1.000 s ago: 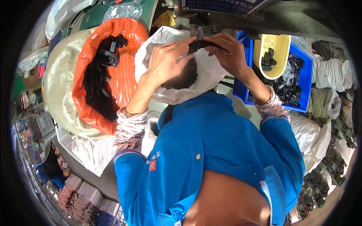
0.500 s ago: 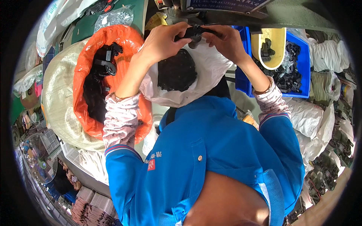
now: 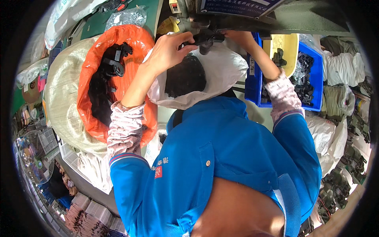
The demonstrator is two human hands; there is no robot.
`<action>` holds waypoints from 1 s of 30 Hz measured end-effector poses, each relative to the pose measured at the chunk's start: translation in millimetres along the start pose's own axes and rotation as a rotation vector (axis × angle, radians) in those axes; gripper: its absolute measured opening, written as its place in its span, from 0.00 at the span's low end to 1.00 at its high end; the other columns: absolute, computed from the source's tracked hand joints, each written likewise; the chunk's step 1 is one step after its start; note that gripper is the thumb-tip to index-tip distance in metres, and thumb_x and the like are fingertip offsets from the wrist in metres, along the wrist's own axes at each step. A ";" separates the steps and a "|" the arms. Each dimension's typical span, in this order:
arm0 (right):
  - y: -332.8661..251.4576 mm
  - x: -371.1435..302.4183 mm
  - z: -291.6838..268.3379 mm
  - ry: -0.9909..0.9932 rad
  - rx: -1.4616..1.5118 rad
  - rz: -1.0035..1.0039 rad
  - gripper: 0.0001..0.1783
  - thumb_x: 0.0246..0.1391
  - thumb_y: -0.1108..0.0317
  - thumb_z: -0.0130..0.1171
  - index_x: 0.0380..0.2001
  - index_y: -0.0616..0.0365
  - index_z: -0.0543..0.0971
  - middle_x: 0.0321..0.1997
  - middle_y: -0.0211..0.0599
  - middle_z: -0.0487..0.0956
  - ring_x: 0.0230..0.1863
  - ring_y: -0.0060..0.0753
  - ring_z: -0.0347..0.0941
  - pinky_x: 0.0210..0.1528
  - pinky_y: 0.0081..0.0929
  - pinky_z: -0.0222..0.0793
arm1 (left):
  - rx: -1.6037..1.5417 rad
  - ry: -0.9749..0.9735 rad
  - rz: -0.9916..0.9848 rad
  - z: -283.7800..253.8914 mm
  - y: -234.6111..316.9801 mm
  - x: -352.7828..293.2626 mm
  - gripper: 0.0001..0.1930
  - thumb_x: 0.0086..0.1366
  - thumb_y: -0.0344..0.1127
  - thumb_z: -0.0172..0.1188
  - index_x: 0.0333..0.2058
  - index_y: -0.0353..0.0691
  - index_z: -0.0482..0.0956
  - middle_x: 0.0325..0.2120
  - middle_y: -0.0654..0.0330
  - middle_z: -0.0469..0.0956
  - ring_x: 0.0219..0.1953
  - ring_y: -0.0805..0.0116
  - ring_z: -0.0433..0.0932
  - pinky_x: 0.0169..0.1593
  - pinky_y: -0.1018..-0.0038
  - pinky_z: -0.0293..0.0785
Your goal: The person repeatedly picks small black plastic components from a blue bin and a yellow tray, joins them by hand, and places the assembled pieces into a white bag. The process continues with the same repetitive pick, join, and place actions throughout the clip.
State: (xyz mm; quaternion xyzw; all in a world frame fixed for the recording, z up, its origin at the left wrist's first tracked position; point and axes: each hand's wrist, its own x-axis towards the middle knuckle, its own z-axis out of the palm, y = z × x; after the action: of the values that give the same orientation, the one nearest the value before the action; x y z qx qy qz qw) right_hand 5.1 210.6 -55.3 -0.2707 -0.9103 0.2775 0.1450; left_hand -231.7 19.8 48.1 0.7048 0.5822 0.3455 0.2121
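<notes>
A black plastic part (image 3: 206, 40) with a rounded knob is pinched in my left hand (image 3: 170, 52), between thumb and fingers, just below the machine's underside. My right hand (image 3: 239, 38) reaches to the part's right end, close under the machine's lower edge. Its fingertips are partly hidden, so whether they grip the part cannot be made out. Below my hands is an open white bag (image 3: 227, 65), with a heap of dark pieces (image 3: 184, 77) inside.
An orange plastic bag (image 3: 132, 83) of black parts stands at my left, inside a woven sack (image 3: 59, 89). A blue bin (image 3: 317, 89) holds small black pieces, and a yellow tray (image 3: 291, 51) sits over it. Overhead is the machine body (image 3: 308, 17). A fan (image 3: 37, 158) stands far left.
My right hand has moved up and away from me, toward the machine's edge, and its fingers are more hidden. My left hand still holds the black part, which is now a little lower.
</notes>
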 end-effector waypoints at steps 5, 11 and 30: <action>-2.7 36.6 23.6 -0.435 -0.782 0.003 0.26 0.56 0.66 0.55 0.60 0.51 0.73 0.59 0.50 0.74 0.60 0.55 0.69 0.61 0.53 0.64 | 0.068 0.029 0.035 1.1 -5.4 -6.0 0.12 0.58 0.35 0.67 0.38 0.35 0.79 0.29 0.51 0.80 0.28 0.54 0.78 0.33 0.68 0.73; 49.7 34.9 57.5 -0.184 -0.416 0.250 0.33 0.51 0.56 0.61 0.62 0.49 0.69 0.63 0.52 0.69 0.63 0.59 0.64 0.65 0.52 0.59 | 0.124 0.216 0.232 14.9 0.6 -15.6 0.12 0.60 0.36 0.66 0.40 0.39 0.78 0.30 0.52 0.79 0.32 0.51 0.79 0.34 0.66 0.75; -62.8 -1.5 8.9 0.278 0.792 0.515 0.06 0.55 0.78 0.59 0.37 0.63 0.80 0.35 0.37 0.81 0.33 0.31 0.75 0.37 0.27 0.74 | 0.767 0.254 -0.754 -63.0 -231.2 -130.9 0.20 0.58 0.41 0.65 0.49 0.43 0.77 0.44 0.52 0.79 0.50 0.51 0.76 0.51 0.57 0.74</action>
State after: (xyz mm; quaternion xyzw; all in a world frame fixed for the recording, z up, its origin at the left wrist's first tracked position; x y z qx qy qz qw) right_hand -23.3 162.0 -25.9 -0.4456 -0.6104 0.5902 0.2836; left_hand -444.7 -59.7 -103.1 0.4272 0.8993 0.0910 -0.0228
